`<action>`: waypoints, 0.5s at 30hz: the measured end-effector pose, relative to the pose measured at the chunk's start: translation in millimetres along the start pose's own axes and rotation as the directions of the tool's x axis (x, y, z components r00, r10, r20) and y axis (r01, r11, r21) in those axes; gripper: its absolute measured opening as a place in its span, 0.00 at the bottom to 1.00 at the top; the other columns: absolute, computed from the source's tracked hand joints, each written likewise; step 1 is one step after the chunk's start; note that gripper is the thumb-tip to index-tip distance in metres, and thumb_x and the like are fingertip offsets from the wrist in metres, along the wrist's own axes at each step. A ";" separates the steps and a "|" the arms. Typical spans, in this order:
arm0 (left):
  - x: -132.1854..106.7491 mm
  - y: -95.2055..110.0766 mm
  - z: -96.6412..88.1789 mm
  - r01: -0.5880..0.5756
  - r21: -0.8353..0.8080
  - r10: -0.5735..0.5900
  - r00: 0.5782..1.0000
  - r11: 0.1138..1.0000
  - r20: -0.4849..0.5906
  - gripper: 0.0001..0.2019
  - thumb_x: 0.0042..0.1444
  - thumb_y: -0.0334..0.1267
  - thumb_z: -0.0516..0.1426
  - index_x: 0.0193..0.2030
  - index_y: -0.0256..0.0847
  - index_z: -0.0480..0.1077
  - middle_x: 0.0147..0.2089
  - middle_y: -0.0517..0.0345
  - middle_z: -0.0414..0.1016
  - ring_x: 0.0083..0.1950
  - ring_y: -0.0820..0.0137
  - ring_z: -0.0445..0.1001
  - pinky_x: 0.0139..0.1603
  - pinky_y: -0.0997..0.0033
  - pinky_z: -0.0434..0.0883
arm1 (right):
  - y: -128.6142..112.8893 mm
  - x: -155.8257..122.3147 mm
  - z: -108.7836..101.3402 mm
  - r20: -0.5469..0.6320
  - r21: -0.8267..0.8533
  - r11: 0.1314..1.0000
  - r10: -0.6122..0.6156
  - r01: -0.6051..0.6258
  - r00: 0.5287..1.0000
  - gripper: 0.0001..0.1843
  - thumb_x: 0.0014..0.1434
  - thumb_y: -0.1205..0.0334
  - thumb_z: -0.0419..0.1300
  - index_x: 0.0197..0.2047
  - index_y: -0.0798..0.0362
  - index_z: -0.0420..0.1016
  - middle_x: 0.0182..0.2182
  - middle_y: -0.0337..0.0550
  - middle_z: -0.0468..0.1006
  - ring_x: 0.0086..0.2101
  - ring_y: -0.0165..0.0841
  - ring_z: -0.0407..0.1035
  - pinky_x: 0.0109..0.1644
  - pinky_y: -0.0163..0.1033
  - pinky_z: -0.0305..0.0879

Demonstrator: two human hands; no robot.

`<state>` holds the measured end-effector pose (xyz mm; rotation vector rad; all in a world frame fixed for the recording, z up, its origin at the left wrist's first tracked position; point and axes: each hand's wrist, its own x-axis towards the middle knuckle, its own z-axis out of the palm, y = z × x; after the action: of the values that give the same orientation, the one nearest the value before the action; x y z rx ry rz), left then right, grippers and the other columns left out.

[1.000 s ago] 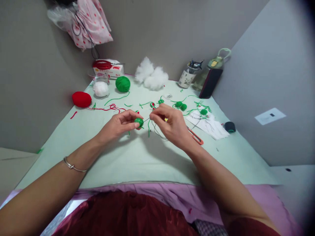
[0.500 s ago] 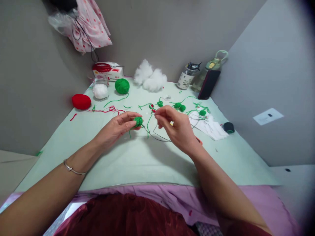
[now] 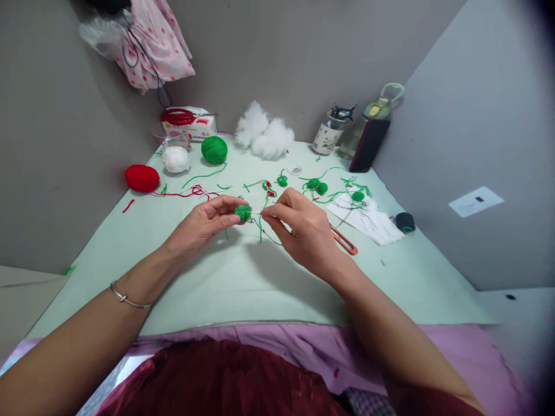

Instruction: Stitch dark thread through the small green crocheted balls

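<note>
Between the thumb and fingers of my left hand is a small green crocheted ball. A short green yarn tail hangs below it. My right hand is closed in a pinch just to the right of the ball. Its fingertips grip a thin needle, whose tip reaches the ball's right side; whether it has gone in I cannot tell. A dark thread loops from the ball beneath my right hand. Beyond the hands lie small red and green crocheted pieces.
Red yarn, white yarn and green yarn stand at the back left. White stuffing sits at the back. To the right are an orange cutter, white paper, a dark thread spool, a phone and a pen cup.
My right hand has moved left and slightly down, bringing the needle to the ball. More of the orange cutter shows. My left hand keeps its hold, nearly still.
</note>
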<state>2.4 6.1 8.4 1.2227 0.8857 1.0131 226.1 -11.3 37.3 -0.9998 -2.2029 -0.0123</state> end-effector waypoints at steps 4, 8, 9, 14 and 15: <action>0.8 -1.6 -1.2 -0.011 -0.007 0.011 1.000 1.000 0.008 0.13 0.53 0.40 0.70 0.45 0.46 0.81 0.47 0.56 0.81 0.49 0.66 0.77 0.53 0.67 0.72 | -0.3 -0.9 0.3 0.040 -0.020 1.000 0.018 -0.018 0.999 0.13 0.69 0.67 0.54 0.34 0.52 0.76 0.32 0.43 0.68 0.33 0.31 0.64 0.34 0.37 0.56; 1.4 -3.6 -2.7 -0.014 0.001 0.014 1.000 1.000 0.004 0.13 0.53 0.39 0.70 0.45 0.46 0.81 0.46 0.56 0.80 0.49 0.65 0.76 0.52 0.68 0.72 | -0.3 -2.0 2.2 0.072 -0.045 0.999 0.013 -0.010 0.997 0.13 0.68 0.71 0.53 0.33 0.53 0.74 0.33 0.44 0.67 0.34 0.31 0.62 0.34 0.37 0.55; 1.4 -4.3 -3.4 -0.016 0.009 0.016 1.000 1.000 0.001 0.13 0.52 0.39 0.71 0.45 0.46 0.81 0.46 0.55 0.80 0.49 0.65 0.76 0.52 0.68 0.72 | -0.5 -2.2 2.5 0.083 -0.052 0.999 0.011 -0.007 0.996 0.13 0.68 0.72 0.52 0.33 0.54 0.74 0.33 0.44 0.67 0.34 0.32 0.62 0.34 0.37 0.55; 1.5 -7.8 -7.7 -0.050 0.062 0.050 0.999 0.997 -0.009 0.15 0.51 0.38 0.72 0.46 0.46 0.81 0.50 0.54 0.79 0.48 0.65 0.75 0.50 0.67 0.73 | -2.4 -3.3 3.1 0.099 -0.051 0.999 -0.006 0.011 0.995 0.14 0.69 0.71 0.52 0.33 0.55 0.74 0.32 0.43 0.66 0.32 0.31 0.61 0.34 0.36 0.54; 1.6 -8.0 -8.1 -0.050 0.062 0.051 0.999 0.997 -0.006 0.15 0.50 0.38 0.72 0.46 0.46 0.81 0.49 0.54 0.79 0.48 0.65 0.75 0.50 0.67 0.73 | -2.4 -3.4 3.3 0.083 -0.019 1.000 -0.011 0.013 0.997 0.13 0.69 0.70 0.53 0.33 0.55 0.75 0.32 0.43 0.66 0.32 0.31 0.62 0.34 0.36 0.55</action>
<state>-3.6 9.7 -0.6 1.2996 0.9017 1.0377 224.0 -14.3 33.4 -1.0142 -2.2879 0.0024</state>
